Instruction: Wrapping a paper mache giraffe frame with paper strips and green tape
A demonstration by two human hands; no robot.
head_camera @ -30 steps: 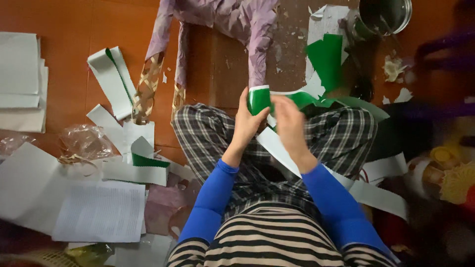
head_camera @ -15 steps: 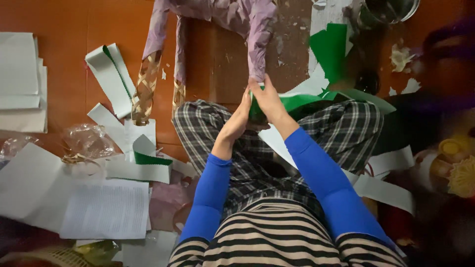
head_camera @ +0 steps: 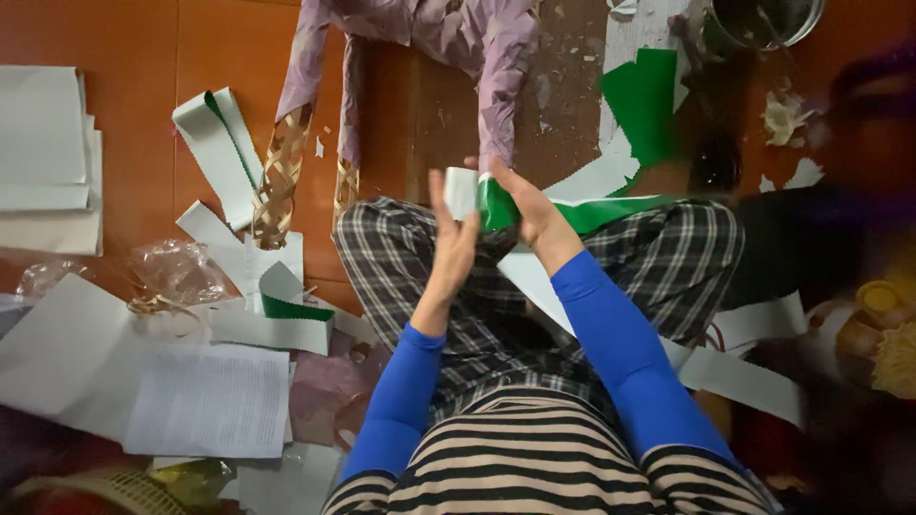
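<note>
Both hands work a green-and-white paper strip (head_camera: 496,202) above the lap: right hand (head_camera: 530,212) pinches the fold, left hand (head_camera: 452,238) lies open, flat against it. Judged light, limp, tearable; grip at the fold.

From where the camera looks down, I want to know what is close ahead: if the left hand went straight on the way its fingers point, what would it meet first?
Probably the white end of the green and white paper strip, right at the left hand fingertips. Beyond it lies the purple cloth, though depth is unclear.

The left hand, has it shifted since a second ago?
Yes. The left hand has opened away from the green and white paper strip, slightly leftward over the checked trouser knee.
</note>
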